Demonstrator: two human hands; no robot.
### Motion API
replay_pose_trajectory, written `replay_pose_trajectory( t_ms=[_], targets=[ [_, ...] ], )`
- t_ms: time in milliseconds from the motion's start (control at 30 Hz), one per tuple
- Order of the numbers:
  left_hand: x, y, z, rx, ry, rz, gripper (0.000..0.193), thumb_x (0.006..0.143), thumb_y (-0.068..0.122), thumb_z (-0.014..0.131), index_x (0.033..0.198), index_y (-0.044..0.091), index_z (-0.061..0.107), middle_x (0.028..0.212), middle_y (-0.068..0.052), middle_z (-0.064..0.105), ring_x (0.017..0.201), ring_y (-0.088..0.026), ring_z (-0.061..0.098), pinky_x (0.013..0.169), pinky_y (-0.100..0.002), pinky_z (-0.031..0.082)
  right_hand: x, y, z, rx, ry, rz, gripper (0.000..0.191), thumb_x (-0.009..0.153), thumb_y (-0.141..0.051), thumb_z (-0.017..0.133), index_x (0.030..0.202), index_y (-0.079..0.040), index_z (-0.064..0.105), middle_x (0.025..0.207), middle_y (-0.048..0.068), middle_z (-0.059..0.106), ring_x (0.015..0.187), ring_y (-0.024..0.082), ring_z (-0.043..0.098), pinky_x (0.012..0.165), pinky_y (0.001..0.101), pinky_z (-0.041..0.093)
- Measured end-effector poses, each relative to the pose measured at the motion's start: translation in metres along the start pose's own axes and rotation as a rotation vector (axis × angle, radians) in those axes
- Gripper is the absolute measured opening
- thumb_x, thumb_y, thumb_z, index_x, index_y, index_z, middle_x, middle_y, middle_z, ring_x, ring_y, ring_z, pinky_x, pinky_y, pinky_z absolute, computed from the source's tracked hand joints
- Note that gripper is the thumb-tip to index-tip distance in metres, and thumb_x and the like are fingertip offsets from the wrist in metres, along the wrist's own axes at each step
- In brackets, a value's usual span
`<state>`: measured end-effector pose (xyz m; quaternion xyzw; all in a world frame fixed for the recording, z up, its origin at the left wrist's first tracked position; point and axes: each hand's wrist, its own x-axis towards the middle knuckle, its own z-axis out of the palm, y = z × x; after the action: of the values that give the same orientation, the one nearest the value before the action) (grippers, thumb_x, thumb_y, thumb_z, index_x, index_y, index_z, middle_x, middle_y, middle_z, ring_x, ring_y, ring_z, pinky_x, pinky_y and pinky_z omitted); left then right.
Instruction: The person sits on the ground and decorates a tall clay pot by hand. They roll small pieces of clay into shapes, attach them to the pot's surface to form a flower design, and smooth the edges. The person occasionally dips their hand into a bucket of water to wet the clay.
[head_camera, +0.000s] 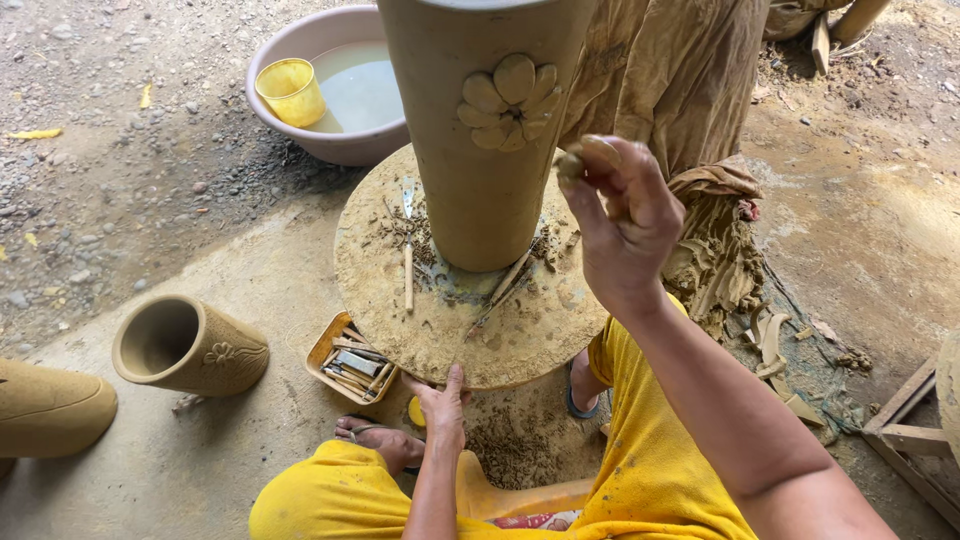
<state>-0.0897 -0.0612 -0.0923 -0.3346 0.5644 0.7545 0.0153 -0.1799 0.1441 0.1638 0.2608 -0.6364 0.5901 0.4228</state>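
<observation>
Clay lump (572, 163) sits pinched between the fingertips of my right hand (625, 225), raised just beside the tall clay vase (480, 130) and its flower relief (510, 100). My left hand (440, 405) holds nothing, thumb and fingers spread on the near rim of the round turntable (520, 340).

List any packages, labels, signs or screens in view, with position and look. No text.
No labels, signs or screens in view.
Small open box: on the ground at the turntable's lower left edge, near the left hand; rectangular, tan, filled with thin tools.
Yellow cup: stands in the pinkish water basin, top left; round, plain.
</observation>
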Motion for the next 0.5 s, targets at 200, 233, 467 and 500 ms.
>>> replay_pose_trajectory(
  t_ms=[200,233,467,500],
  targets=[
    [-0.003,-0.015,0.005,0.020,-0.009,0.058,0.120,0.077,0.036,0.078,0.162,0.030,-0.007,0.155,-0.008,0.044,0.118,-0.029,0.060,0.082,-0.045,0.056,0.026,0.008,0.027,-0.329,0.038,-0.209,0.029,0.096,0.008,0.079,0.120,-0.005,0.067,0.119,0.008,0.063,0.108,0.018,0.069,0.087,0.0276,0.067],
    [-0.002,-0.019,0.004,0.029,-0.008,0.062,0.120,0.076,0.039,0.077,0.162,0.029,-0.006,0.156,-0.008,0.043,0.119,-0.032,0.061,0.082,-0.046,0.056,0.024,0.009,0.029,-0.317,0.020,-0.163,0.031,0.097,0.011,0.079,0.121,-0.003,0.066,0.119,0.007,0.064,0.108,0.018,0.071,0.085,0.0272,0.067],
    [0.008,-0.027,-0.013,0.072,0.211,0.208,0.075,0.109,0.048,0.046,0.162,0.007,0.011,0.160,-0.018,0.027,0.139,-0.030,0.036,0.111,-0.044,0.036,0.021,0.025,0.040,-0.295,0.038,-0.171,0.029,0.100,0.010,0.077,0.121,-0.005,0.066,0.119,0.008,0.066,0.106,0.016,0.074,0.079,0.0249,0.067],
    [0.009,-0.025,-0.016,0.023,0.279,0.247,0.067,0.106,0.043,0.048,0.157,0.005,0.023,0.151,-0.017,0.040,0.134,-0.029,0.045,0.109,-0.043,0.042,0.019,0.024,0.039,-0.253,0.050,-0.170,0.028,0.102,0.009,0.076,0.122,-0.008,0.067,0.120,0.007,0.067,0.105,0.016,0.074,0.078,0.0249,0.068]
  ],
)
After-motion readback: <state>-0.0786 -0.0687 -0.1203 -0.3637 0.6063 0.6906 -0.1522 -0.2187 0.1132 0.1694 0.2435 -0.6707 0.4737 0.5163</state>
